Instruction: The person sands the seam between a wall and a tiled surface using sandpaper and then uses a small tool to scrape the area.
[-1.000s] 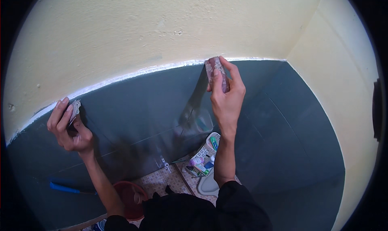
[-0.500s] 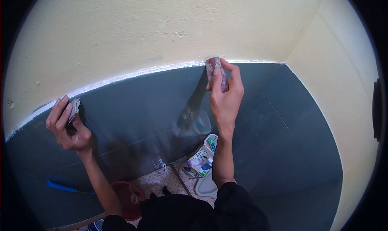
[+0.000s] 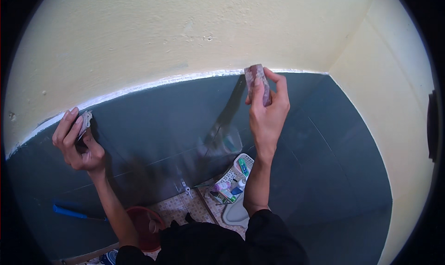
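Observation:
Pinched between the thumb and fingers of my right hand (image 3: 271, 114) is a folded, dusty reddish-brown piece of sandpaper (image 3: 253, 74). Its upper end overlaps the white strip (image 3: 181, 81) along the top edge of the dark grey-green tiles (image 3: 157, 121); whether it presses on the strip, I cannot tell. At the left, my left hand (image 3: 79, 147) is raised near the same strip, its fingers closed round a crumpled grey-white piece (image 3: 86, 120), cloth or paper. The fingers hide part of that piece. Above the strip, the cream wall (image 3: 204, 28) has small chips and bumps.
Below are a white basket (image 3: 230, 174) of bottles and tubes, a tap (image 3: 186, 189), a grey squat toilet (image 3: 235, 215) and a red basin (image 3: 139, 214). A blue-handled tool (image 3: 69, 211) is at the lower left. The walls meet in a corner at the right.
My right hand has shifted a little to the right along the strip with the sandpaper. My left hand has hardly moved.

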Tool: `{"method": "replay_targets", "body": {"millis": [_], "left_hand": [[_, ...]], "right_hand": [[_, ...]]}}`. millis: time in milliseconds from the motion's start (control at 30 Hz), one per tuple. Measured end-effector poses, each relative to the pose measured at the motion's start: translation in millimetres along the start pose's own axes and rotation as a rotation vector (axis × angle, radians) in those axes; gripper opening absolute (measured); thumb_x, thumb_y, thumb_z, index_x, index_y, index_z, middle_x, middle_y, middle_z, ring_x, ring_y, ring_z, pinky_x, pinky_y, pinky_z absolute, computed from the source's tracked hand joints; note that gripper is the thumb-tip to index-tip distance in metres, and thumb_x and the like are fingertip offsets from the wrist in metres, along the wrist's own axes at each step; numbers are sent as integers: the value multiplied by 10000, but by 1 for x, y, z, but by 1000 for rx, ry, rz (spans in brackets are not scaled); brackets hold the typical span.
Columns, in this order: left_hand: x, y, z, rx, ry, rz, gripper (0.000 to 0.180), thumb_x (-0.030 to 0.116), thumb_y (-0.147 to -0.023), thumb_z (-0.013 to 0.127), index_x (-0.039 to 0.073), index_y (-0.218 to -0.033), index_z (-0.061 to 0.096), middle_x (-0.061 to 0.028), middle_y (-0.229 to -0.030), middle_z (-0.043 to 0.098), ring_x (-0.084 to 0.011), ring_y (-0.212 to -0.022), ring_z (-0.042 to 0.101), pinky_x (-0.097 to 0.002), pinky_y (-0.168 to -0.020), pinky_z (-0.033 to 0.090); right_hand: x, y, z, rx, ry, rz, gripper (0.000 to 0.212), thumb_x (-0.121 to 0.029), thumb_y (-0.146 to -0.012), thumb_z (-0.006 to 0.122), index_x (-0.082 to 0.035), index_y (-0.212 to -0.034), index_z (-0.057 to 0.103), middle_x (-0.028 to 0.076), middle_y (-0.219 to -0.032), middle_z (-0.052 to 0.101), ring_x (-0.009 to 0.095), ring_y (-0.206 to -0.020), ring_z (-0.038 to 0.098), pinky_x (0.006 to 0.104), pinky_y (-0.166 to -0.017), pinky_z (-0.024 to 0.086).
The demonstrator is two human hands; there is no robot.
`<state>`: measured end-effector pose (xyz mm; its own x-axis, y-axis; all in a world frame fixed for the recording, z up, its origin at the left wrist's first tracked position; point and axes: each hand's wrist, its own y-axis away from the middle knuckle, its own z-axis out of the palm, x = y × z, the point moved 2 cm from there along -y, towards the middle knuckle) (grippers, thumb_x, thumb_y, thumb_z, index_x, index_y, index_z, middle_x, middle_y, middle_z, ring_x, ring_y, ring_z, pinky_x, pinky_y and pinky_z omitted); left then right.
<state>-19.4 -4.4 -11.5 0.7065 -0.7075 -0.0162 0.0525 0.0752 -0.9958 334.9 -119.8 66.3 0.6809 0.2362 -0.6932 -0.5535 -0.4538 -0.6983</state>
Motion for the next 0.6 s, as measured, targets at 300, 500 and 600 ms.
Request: {"method": "replay_targets", "body": {"millis": [300, 500, 600], "left_hand": [[2, 1, 0, -12, -16, -1, 186, -59, -976, 651, 5, -1141, 710, -160, -1222, 768, -328, -1199, 693, -448, -1093, 533], [1, 1, -2, -4, -3, -12, 167, -43, -983, 655, 4, -1133, 712, -159, -1218, 769, -326, -1197, 694, -449, -1091, 532], [0, 0, 0, 5, -5, 11, 157, 27, -985, 687, 34, -1140, 711, -128, -1218, 773, -322, -1170, 695, -433, -1065, 513]], "right_hand": [[2, 4, -1, -55, 14, -1, 235, -67, -1056, 631, -4, -1283, 625, 127, -703, 723, 168, -638, 736, 323, -584, 541], [7, 15, 10, -134, 62, -29, 235, -83, -1059, 630, -9, -1281, 624, 156, -670, 689, 185, -617, 733, 344, -567, 530], [-3, 11, 5, -92, 38, -4, 238, -79, -1062, 625, 4, -1284, 617, 144, -662, 681, 182, -606, 724, 347, -564, 528]]}}
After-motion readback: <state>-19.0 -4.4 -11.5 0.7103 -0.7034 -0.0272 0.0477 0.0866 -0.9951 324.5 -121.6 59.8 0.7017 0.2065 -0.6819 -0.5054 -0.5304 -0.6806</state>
